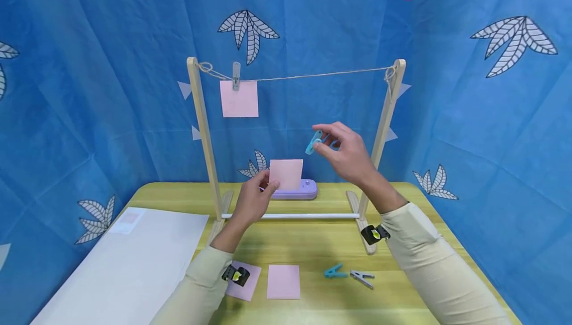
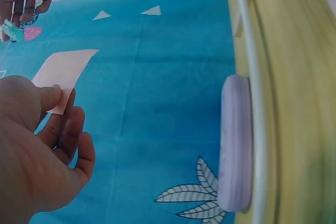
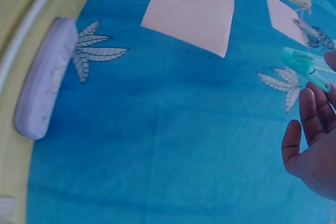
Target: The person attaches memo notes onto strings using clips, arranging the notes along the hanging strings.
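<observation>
Two things in hand: pink paper square point(image 1: 286, 174) pinched at its lower left corner by left hand point(image 1: 252, 202), held upright above the tabletop point(image 1: 313, 245); blue clothespin point(image 1: 313, 142) pinched between thumb and fingertips of right hand point(image 1: 346, 154), at about 1 o'clock from the paper. Paper probably feather-light, floppy, easily creased; best taken by an edge or corner, top edge left free. Clothespin likely light, stiff, sprung; best squeezed at its tail end. Far left, white sheet point(image 1: 129, 260) lying flat. At 11 o'clock from the held paper, another pink square point(image 1: 239, 98) already clipped to the string point(image 1: 313, 75) of the wooden frame point(image 1: 203, 131). Behind the paper, a purple case point(image 1: 304, 190). Near edge: pink squares point(image 1: 283, 281), blue clip point(image 1: 334, 271), grey clip point(image 1: 363, 278). Frame's right post and white crossbar point(image 1: 295, 216) stand close to both hands.
</observation>
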A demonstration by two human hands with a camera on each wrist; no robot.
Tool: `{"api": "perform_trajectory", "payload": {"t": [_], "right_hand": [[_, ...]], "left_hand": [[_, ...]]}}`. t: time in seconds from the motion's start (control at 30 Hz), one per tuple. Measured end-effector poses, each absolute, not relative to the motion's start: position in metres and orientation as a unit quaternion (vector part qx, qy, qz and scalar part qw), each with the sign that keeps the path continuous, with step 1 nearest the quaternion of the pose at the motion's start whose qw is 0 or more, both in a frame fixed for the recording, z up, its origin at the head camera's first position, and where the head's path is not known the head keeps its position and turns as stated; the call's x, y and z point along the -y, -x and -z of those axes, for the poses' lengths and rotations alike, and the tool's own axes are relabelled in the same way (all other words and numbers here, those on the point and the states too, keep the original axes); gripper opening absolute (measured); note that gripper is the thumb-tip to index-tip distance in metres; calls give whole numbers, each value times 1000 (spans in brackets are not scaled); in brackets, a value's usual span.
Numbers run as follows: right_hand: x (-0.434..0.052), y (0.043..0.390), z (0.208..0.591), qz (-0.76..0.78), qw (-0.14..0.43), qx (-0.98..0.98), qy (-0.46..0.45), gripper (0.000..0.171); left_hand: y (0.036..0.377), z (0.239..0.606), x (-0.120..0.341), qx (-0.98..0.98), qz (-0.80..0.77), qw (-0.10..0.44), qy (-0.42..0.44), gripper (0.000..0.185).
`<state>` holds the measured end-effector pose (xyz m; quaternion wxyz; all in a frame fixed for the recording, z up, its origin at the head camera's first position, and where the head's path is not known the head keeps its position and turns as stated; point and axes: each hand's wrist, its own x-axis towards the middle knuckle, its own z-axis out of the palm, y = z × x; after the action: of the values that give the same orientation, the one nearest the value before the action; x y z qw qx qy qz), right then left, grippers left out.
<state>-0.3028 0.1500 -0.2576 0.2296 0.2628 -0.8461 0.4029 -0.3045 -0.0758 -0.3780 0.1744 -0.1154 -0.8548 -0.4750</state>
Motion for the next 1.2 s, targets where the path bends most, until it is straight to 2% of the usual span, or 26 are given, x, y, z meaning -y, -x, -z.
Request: {"api": "perform_trajectory", "payload": {"t": [0.27, 0.6, 0.97, 1.2], "right_hand": [[-133, 303, 238, -385, 246, 845, -277, 35], [-132, 318, 211, -381, 246, 854, -255, 36], [-124, 330, 167, -391, 243, 851, -253, 33], [-111, 338, 152, -382, 241, 856, -254, 31]], "left_hand": [[305, 361, 72, 846, 493, 172, 110, 23], [322, 337, 70, 826, 505, 216, 130, 24], [335, 304, 70, 829, 503, 217, 113, 29], [343, 287, 66, 826, 509, 214, 113, 31]]}}
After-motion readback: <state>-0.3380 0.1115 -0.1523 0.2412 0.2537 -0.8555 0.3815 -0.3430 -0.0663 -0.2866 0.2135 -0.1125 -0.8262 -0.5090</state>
